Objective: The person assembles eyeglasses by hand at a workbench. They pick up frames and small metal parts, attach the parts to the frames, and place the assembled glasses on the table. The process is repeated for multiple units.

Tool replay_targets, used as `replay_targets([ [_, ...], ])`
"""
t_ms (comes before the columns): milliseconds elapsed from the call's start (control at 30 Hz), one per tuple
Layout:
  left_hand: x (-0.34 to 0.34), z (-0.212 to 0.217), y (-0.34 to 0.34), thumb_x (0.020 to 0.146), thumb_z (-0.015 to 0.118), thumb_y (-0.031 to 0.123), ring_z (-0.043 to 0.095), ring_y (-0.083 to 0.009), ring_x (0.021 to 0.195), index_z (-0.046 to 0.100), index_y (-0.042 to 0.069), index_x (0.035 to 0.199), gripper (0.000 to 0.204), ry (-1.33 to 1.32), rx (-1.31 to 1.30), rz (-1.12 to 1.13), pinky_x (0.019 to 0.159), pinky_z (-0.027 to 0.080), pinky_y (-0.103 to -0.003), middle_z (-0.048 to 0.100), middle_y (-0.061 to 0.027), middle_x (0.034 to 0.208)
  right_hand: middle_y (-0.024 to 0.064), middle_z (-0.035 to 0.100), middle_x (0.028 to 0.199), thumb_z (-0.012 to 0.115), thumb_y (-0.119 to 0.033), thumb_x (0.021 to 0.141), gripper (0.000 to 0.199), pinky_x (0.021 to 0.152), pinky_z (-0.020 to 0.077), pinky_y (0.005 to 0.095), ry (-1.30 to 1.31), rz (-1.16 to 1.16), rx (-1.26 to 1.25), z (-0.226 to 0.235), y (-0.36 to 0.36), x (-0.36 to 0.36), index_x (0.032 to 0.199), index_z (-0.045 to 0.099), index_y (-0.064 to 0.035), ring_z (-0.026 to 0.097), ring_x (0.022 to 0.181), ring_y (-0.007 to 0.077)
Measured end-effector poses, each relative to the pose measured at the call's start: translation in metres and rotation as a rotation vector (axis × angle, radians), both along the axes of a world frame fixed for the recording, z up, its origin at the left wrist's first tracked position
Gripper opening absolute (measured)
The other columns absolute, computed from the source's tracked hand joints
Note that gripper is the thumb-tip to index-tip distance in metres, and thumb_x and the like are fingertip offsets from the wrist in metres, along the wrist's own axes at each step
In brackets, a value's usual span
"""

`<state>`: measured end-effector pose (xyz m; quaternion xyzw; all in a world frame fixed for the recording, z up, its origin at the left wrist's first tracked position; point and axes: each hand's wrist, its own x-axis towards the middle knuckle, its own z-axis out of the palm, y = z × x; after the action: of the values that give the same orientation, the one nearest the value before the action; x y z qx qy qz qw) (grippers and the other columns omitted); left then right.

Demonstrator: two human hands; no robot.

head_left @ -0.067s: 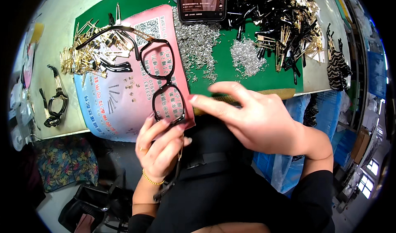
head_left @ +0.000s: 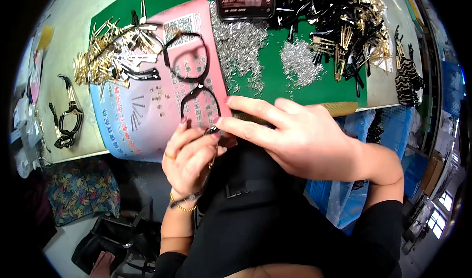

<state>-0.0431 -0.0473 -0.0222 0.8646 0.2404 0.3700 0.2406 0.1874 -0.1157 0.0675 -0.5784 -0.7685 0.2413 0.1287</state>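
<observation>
A black eyeglass frame (head_left: 200, 86) with clear lens openings stands tilted over the printed sheet, one temple arm stretching toward the far left. My left hand (head_left: 189, 157) pinches its near end by the hinge, and the other temple runs down past my palm and wrist. My right hand (head_left: 300, 135) comes in from the right with its fingers stretched out and apart. One fingertip reaches the frame's near corner beside my left fingers; whether it presses on it I cannot tell. The right thumb is hidden.
Loose silver screws (head_left: 241, 46) and a smaller screw pile (head_left: 301, 64) lie on the green mat (head_left: 339, 93). Gold and black temples (head_left: 123, 51) cover the far left; more black temples (head_left: 314, 12) heap far right. A phone (head_left: 245, 1) stands behind; another frame (head_left: 69, 120) lies left.
My right hand has moved slightly left and down, its fingers straightening toward the near hinge. The eyeglass frame has tilted, and the temple at my left wrist has swung upward.
</observation>
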Motion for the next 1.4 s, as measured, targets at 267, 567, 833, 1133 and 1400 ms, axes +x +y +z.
replay_targets([
  [267,-0.008,0.002,0.012,0.072,0.084,0.001,0.073,-0.0280,0.095,0.062,0.007,0.091,0.029,-0.136,-0.310,-0.063,0.103,0.051,-0.051,0.071,-0.0087,0.094,-0.0053,0.062,0.139,0.069,-0.005,0.075,0.066,0.051,0.0518,0.0288,-0.089,0.022,0.034,-0.021,0.006,-0.003,0.138,0.060,-0.0212,0.054,0.067,0.0213],
  [567,-0.005,0.005,0.018,0.071,0.082,0.000,0.074,-0.0292,0.091,0.062,0.006,0.091,0.029,-0.107,-0.249,-0.080,0.096,0.056,-0.048,0.070,-0.0089,0.090,-0.0058,0.060,0.141,0.068,-0.004,0.072,0.068,0.050,0.0529,0.0287,-0.127,0.032,0.021,-0.020,0.005,-0.006,0.137,0.061,-0.0213,0.055,0.068,0.0223],
  [833,-0.002,0.015,0.028,0.067,0.079,-0.003,0.071,-0.0272,0.078,0.062,0.003,0.089,0.028,0.031,-0.130,-0.126,0.073,0.059,-0.040,0.066,-0.0090,0.084,-0.0061,0.060,0.140,0.069,-0.004,0.071,0.066,0.050,0.0531,0.0277,-0.093,0.010,0.008,-0.021,0.006,-0.007,0.134,0.061,-0.0221,0.057,0.068,0.0214],
  [1133,0.004,0.027,0.034,0.063,0.078,-0.007,0.069,-0.0264,0.074,0.061,0.005,0.080,0.027,0.141,-0.175,-0.141,0.063,0.056,-0.034,0.062,-0.0066,0.078,-0.0065,0.059,0.139,0.071,-0.006,0.072,0.064,0.050,0.0513,0.0255,-0.101,0.023,-0.012,-0.020,0.008,-0.004,0.134,0.061,-0.0228,0.056,0.069,0.0183],
  [1400,-0.001,0.018,0.034,0.064,0.087,0.003,0.069,-0.0247,0.079,0.065,0.009,0.099,0.042,0.080,-0.035,-0.170,0.067,0.057,-0.034,0.068,-0.0047,0.086,-0.0050,0.061,0.136,0.072,-0.006,0.073,0.062,0.049,0.0500,0.0254,-0.078,0.029,-0.006,-0.021,0.009,-0.002,0.131,0.062,-0.0236,0.056,0.067,0.0166],
])
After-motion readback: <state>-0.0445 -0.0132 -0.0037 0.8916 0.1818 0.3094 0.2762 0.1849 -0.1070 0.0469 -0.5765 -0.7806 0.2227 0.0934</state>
